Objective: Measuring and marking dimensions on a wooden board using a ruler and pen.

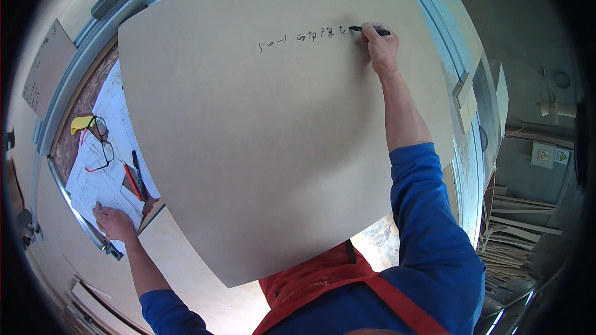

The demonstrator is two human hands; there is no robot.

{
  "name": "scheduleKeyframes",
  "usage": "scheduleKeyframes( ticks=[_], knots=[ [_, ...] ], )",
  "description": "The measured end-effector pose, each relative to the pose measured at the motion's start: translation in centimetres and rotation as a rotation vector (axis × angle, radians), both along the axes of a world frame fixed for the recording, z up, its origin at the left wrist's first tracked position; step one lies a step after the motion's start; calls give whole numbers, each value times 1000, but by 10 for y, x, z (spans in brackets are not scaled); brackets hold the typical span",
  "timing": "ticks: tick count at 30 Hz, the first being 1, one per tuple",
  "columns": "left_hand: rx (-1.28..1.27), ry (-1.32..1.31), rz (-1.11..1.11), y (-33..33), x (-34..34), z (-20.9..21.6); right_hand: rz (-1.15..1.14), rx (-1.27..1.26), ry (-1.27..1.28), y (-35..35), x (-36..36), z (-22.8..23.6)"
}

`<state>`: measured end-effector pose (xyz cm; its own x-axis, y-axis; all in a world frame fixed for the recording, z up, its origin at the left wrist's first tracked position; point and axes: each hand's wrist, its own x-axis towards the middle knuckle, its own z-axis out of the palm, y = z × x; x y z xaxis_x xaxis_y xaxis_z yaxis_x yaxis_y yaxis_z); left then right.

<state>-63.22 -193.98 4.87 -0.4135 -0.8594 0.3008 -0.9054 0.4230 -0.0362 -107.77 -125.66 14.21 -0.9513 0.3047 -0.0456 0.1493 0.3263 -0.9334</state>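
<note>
Black marker (383,32) sat pinched between the right hand's (380,48) fingertips, over the board (261,130) — left hand (115,223), grip unclear, touched papers (93,185) left of the board.

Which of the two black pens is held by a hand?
The black pen over the large board, gripped by the right hand; the other black pen lies loose among the papers.

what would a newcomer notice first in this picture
The big tan board fills the middle, with handwriting near its top where the right hand holds a black marker. Off to the left, the left hand touches papers on which glasses lie.
</note>
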Motion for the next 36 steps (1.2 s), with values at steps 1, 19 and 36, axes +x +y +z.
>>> scheduleKeyframes(
  ticks=[1,19,36],
  knots=[
    [8,3,4,4,-5,2,-3,2,-1,4,-2,0],
    [95,-15,58,14,-11,15,11,-178,78,-29,54,17],
    [120,197,-2,69,-10,46,238,-87,97,-132,156,21]
  ],
)
